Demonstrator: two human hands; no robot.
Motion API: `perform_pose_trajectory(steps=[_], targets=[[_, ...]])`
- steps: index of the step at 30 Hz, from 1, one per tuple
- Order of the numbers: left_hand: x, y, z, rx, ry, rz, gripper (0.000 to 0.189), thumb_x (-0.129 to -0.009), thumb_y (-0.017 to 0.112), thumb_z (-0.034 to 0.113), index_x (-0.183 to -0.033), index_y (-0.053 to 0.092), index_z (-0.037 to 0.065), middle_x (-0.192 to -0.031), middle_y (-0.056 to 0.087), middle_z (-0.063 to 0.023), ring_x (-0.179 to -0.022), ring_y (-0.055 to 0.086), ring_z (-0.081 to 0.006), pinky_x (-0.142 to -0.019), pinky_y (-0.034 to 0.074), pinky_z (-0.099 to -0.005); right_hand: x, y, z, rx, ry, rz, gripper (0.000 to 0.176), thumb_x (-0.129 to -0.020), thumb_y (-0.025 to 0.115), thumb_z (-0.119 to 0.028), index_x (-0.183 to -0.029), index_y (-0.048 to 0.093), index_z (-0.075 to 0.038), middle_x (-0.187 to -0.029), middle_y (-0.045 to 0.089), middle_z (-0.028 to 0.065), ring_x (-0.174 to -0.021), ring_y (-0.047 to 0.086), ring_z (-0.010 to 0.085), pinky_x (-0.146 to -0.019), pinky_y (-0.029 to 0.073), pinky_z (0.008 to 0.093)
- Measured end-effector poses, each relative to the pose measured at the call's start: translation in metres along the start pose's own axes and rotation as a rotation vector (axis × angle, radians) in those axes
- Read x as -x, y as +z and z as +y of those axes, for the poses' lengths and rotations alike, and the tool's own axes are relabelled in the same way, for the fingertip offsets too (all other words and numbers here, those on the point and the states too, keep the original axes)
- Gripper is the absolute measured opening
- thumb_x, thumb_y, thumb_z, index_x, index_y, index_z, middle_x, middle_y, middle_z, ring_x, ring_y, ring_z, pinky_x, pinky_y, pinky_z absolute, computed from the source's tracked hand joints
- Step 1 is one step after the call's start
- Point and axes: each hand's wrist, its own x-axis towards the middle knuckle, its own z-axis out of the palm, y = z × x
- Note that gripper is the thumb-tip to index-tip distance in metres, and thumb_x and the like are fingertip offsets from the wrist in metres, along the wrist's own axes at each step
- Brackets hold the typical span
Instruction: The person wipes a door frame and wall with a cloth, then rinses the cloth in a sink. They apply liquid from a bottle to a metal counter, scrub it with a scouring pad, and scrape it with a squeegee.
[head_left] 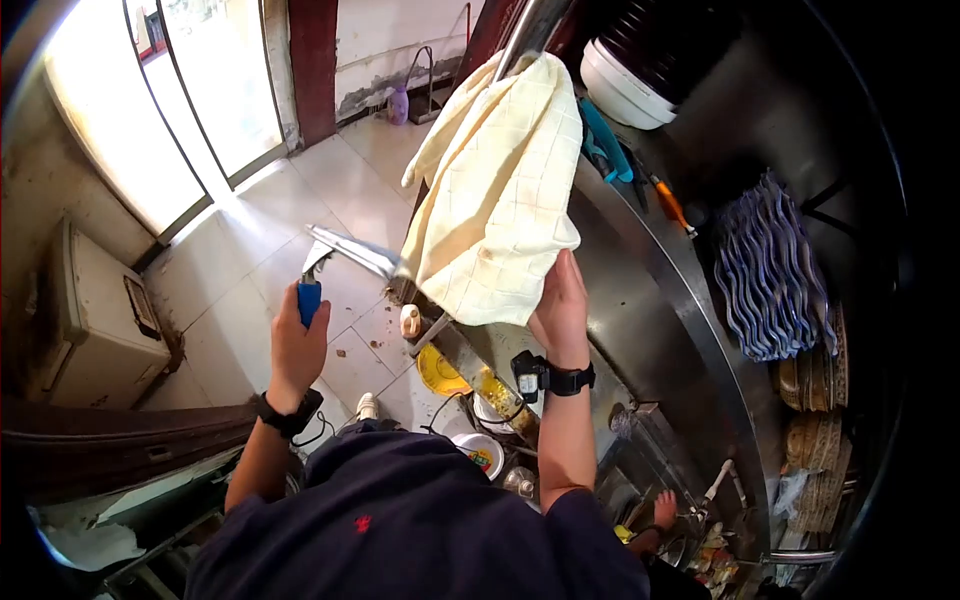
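My left hand [299,335] is closed around the blue handle of a scraper [310,300], its metal blade pointing up. Just beyond the blade, a shiny flat metal strip [352,250] runs toward the cloth. A pale yellow checked cloth [500,190] hangs in folds over a metal bar [530,38]. At the cloth's lower right edge, my right hand [562,315] grips it, with part of the fingers hidden behind the fabric. Both wrists carry black straps.
Stainless worktop [640,300] curves along the right, bearing blue-handled pliers [605,140], an orange-handled tool [672,205] and a white tub [628,85]. Wavy blue racks [770,270] stand farther right. Below are a yellow bowl [440,372] and a white bucket [480,455]. Another person's hand [665,510] shows lower right.
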Motion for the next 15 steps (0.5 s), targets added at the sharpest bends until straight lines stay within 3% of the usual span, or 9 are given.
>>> perform_pose_trajectory(steps=[1,5,6,9,12,14,15], targets=[[0.003,-0.011,0.016,-0.006,-0.002,0.0,0.032,-0.093,0.063,0.013,-0.121,0.052,0.001,-0.073,0.061,-0.0184,-0.065,0.065,-0.0303,-0.059,0.048,-0.0427,-0.004,0.003,0.002,-0.004,0.002,0.0,0.047,-0.109,0.036,-0.025,-0.146,0.038,0.002,-0.145,0.049,0.0122,-0.129,0.051,0.0229,-0.11,0.038,0.0364],[0.028,-0.021,0.052,-0.03,0.206,-0.215,0.041,-0.088,0.069,0.008,-0.125,0.054,0.001,-0.084,0.064,-0.0234,-0.072,0.065,-0.038,-0.065,0.051,-0.0387,-0.037,-0.025,0.036,0.213,-0.037,0.024,0.039,-0.108,0.04,-0.02,-0.136,0.05,0.004,-0.132,0.059,0.0073,-0.117,0.055,0.0143,-0.102,0.041,0.029],[0.035,-0.022,0.065,0.0,0.207,-0.296,0.042,-0.087,0.07,0.008,-0.125,0.053,0.0,-0.084,0.064,-0.0237,-0.074,0.066,-0.0393,-0.065,0.051,-0.0388,-0.04,-0.016,0.032,0.255,-0.06,-0.03,0.037,-0.108,0.04,-0.02,-0.132,0.054,0.004,-0.127,0.061,0.0067,-0.113,0.055,0.0129,-0.099,0.041,0.0284],[0.049,-0.015,0.083,0.069,0.246,-0.459,0.046,-0.086,0.071,0.008,-0.127,0.051,0.0,-0.087,0.064,-0.024,-0.077,0.067,-0.041,-0.067,0.052,-0.0404,-0.056,-0.019,0.035,0.284,-0.053,-0.122,0.038,-0.107,0.04,-0.018,-0.138,0.049,0.003,-0.134,0.058,0.0091,-0.12,0.055,0.0172,-0.104,0.041,0.0314],[0.051,-0.001,0.099,0.097,0.294,-0.506,0.046,-0.087,0.07,0.011,-0.127,0.051,0.001,-0.089,0.065,-0.0231,-0.076,0.065,-0.0419,-0.067,0.052,-0.0418,-0.058,-0.024,0.043,0.295,0.008,-0.207,0.037,-0.107,0.041,-0.017,-0.136,0.05,0.004,-0.133,0.058,0.0104,-0.12,0.056,0.018,-0.104,0.042,0.0314],[0.05,0.007,0.104,0.103,0.322,-0.488,0.046,-0.088,0.069,0.014,-0.127,0.05,0.001,-0.089,0.065,-0.0226,-0.076,0.065,-0.0425,-0.066,0.051,-0.0434,-0.054,-0.015,0.044,0.128,0.048,-0.168,0.031,-0.106,0.043,-0.017,-0.123,0.059,0.003,-0.121,0.063,0.0066,-0.109,0.056,0.0117,-0.097,0.041,0.027],[0.049,0.009,0.105,0.104,0.329,-0.49,0.046,-0.088,0.069,0.014,-0.128,0.05,0.001,-0.089,0.064,-0.0229,-0.075,0.064,-0.0424,-0.066,0.051,-0.0434,-0.043,0.013,0.028,0.128,0.03,-0.046,0.029,-0.106,0.044,-0.019,-0.113,0.063,0.001,-0.102,0.065,0.0019,-0.091,0.057,0.0086,-0.082,0.044,0.0249]])
